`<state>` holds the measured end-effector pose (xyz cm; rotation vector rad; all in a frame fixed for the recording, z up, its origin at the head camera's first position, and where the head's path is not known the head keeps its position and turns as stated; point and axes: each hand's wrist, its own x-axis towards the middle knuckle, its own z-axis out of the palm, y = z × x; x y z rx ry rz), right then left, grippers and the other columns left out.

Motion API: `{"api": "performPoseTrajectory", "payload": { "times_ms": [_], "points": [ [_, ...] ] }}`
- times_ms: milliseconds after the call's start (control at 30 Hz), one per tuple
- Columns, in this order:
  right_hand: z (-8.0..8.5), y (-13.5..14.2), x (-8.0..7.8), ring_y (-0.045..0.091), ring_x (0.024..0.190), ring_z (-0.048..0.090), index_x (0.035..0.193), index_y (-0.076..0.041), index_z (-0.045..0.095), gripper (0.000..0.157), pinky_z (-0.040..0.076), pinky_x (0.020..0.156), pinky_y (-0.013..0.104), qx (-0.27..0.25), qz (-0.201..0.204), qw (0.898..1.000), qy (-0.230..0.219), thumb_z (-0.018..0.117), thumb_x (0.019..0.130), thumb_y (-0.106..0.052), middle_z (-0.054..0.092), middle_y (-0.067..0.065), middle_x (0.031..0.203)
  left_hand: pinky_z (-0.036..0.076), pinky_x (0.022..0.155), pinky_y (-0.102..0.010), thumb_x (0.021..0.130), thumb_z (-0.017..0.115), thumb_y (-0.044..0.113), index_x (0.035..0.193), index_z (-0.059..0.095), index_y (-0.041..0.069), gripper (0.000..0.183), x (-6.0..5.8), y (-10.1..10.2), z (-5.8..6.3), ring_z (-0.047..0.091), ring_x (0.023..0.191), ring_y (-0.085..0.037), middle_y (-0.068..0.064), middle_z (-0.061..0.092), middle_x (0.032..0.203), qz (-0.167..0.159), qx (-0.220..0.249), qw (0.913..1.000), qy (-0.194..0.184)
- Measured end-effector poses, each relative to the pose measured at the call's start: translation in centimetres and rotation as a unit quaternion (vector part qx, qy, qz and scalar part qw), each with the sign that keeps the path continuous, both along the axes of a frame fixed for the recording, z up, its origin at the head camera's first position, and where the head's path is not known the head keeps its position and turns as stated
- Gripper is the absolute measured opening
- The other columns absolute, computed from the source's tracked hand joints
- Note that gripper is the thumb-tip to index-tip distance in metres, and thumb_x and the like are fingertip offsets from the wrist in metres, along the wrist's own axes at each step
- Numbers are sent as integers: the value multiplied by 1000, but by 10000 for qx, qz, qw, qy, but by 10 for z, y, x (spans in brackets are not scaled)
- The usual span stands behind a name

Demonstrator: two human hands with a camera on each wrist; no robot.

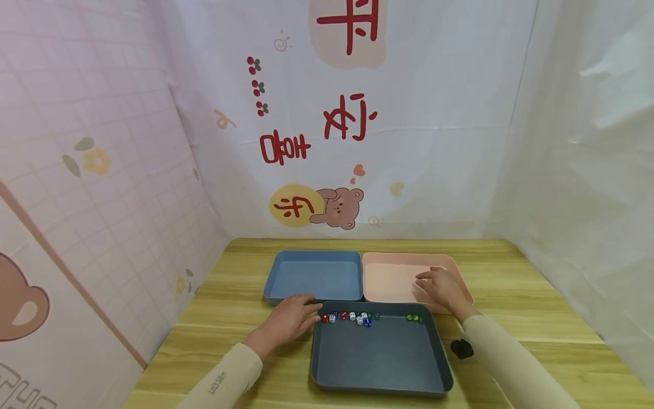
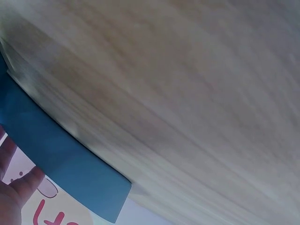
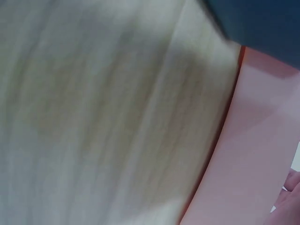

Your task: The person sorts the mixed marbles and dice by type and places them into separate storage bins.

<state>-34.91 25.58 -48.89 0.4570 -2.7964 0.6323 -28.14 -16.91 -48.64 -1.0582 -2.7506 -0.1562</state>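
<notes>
In the head view my left hand (image 1: 290, 321) is at the far left corner of a dark grey tray (image 1: 378, 363), its fingertips by the rim. Close to them lie red, white and blue dice (image 1: 344, 315) along the tray's far side. Several green dice (image 1: 413, 318) sit farther right in the same tray. Over the pink tray (image 1: 388, 282) hovers my right hand (image 1: 443, 287), fingers pointing left, with nothing visible in them. Only part of the left hand (image 2: 16, 194) shows beyond a blue tray wall in the left wrist view; the right wrist view catches just the right hand's edge (image 3: 288, 201).
A blue tray (image 1: 314, 281) stands left of the pink one, both behind the dark grey tray. A small black object (image 1: 462, 348) lies on the wooden table (image 1: 536, 318) beneath the right forearm. White printed sheets (image 1: 434, 113) rise behind and at both sides.
</notes>
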Motion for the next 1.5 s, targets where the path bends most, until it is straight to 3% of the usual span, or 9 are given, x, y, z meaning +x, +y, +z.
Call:
{"api": "performPoseTrajectory", "payload": {
  "times_ms": [333,1000,1100,1267,1500],
  "points": [
    [-2,4,4,50,125,48,110,1,75,24,39,103,60,-279,161,9993,-199,62,97,-15,75,12,93,42,105,-48,103,53,36,134,64,13,40,-1,-4,-2,54,125,-29,-11,57,136,47,67,10000,-49],
    [-1,8,19,48,128,47,112,-3,75,25,39,101,63,-551,319,9980,20,66,97,-20,67,23,118,42,105,-48,103,53,37,134,65,15,40,-2,-3,-4,55,124,-29,-10,58,134,37,102,9999,-4],
    [0,8,23,48,128,47,112,-2,75,25,39,101,62,-561,417,9975,85,65,97,-20,69,21,116,42,104,-48,103,54,37,133,65,14,40,-3,-2,-5,55,123,-28,-10,58,134,31,93,9999,23],
    [2,8,30,48,127,48,110,-3,76,24,44,96,61,-538,603,9963,307,65,97,-20,70,19,113,42,104,-48,103,54,37,133,65,14,40,-3,-1,-5,55,123,-29,-10,58,134,-5,84,10000,46],
    [1,5,45,42,114,60,111,-6,77,26,56,80,46,-595,673,9954,342,70,94,-24,55,31,133,45,101,-47,102,56,34,131,67,12,38,-1,0,-3,57,119,-30,-12,60,130,-77,122,9998,127]
  ]
}}
